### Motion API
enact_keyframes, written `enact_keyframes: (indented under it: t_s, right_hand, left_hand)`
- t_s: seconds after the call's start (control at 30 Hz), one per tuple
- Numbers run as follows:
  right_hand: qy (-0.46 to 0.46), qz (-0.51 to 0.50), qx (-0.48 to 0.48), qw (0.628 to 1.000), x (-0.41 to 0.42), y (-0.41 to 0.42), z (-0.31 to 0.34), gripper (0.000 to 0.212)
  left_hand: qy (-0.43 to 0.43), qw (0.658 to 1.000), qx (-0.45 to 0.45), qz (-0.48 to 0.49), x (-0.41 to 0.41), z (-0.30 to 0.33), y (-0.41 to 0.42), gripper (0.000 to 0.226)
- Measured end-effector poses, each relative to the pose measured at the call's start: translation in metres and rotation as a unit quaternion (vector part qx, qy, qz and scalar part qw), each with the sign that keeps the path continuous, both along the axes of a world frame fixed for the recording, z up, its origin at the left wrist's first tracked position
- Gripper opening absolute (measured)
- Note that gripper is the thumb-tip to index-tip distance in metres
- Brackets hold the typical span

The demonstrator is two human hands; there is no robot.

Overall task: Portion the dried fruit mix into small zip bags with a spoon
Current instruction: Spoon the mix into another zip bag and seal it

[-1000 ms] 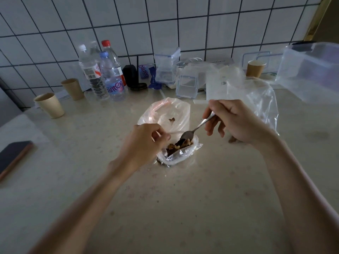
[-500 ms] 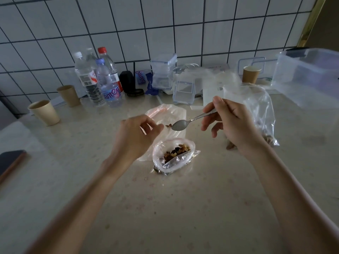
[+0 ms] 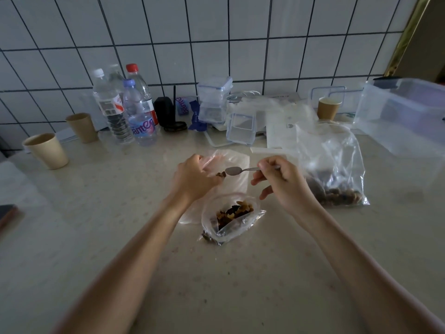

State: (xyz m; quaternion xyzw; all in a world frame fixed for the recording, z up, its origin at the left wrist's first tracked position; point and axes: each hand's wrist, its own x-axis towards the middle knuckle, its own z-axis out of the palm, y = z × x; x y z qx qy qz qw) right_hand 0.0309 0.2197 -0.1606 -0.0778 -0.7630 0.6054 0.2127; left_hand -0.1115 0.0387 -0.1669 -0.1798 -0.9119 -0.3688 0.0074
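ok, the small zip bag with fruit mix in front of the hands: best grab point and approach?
Judging by its pose, pinch the small zip bag at the open rim on the far-left edge, coming from above. The mouth gapes upward and the fruit mix fills the belly, so the thin rim film is free. Gripping lower would likely squash the fruit or tip it out.

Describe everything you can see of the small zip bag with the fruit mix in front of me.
The small zip bag is clear, crinkly plastic, lying on the pale counter with its mouth open and facing away from the camera. Inside is a modest heap of brown, tan and dark dried fruit mix. Neither hand touches it; the spoon is above and beyond it. Its far edge overlaps another clear bag.
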Motion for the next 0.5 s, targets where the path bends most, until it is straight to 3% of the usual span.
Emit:
enact_keyframes:
  t_s: [0.3, 0.4, 0.5]
  right_hand:
    - [0.032, -0.024, 0.277, 0.96, -0.009, -0.009, -0.007, 0.022]
    - [0.011, -0.02, 0.284, 0.959, -0.009, -0.011, -0.009, 0.024]
    - [0.001, -0.036, 0.222, 0.974, -0.011, -0.012, -0.01, 0.022]
  left_hand:
    - [-0.043, 0.999, 0.026, -0.02, -0.012, -0.007, -0.003, 0.017]
    - [-0.044, 0.998, 0.038, -0.017, -0.009, -0.009, -0.003, 0.013]
    - [-0.042, 0.997, 0.06, -0.021, -0.006, -0.008, -0.004, 0.012]
